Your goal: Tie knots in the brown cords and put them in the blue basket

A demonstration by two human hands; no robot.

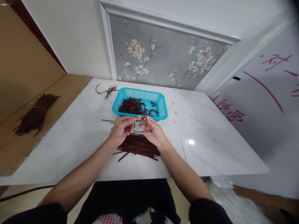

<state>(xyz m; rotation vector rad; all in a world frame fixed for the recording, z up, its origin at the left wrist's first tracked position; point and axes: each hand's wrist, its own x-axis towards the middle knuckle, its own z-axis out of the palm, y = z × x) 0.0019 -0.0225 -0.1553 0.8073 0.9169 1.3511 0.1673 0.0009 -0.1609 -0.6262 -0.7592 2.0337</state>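
Between my two hands is a thin dark brown strip (146, 122), bent, with short ends hanging down. My left hand (123, 128) pinches one part of it, and my right hand (152, 130) pinches the other, fingertips almost meeting. Just behind them stands a blue plastic basket (163, 107) holding a heap of short knotted brown pieces (131, 106). Below my hands lies a loose pile of long brown strips (139, 145), partly covered by the hands. The strip's exact shape at the fingertips is too small to make out.
Several loose strips (109, 91) lie left of the basket. A banded brown bundle (35, 115) rests on cardboard (14, 155) at the left. Rubber bands (176, 113) lie on the white tabletop (210, 140). A whiteboard (261, 140) with red writing borders the right side.
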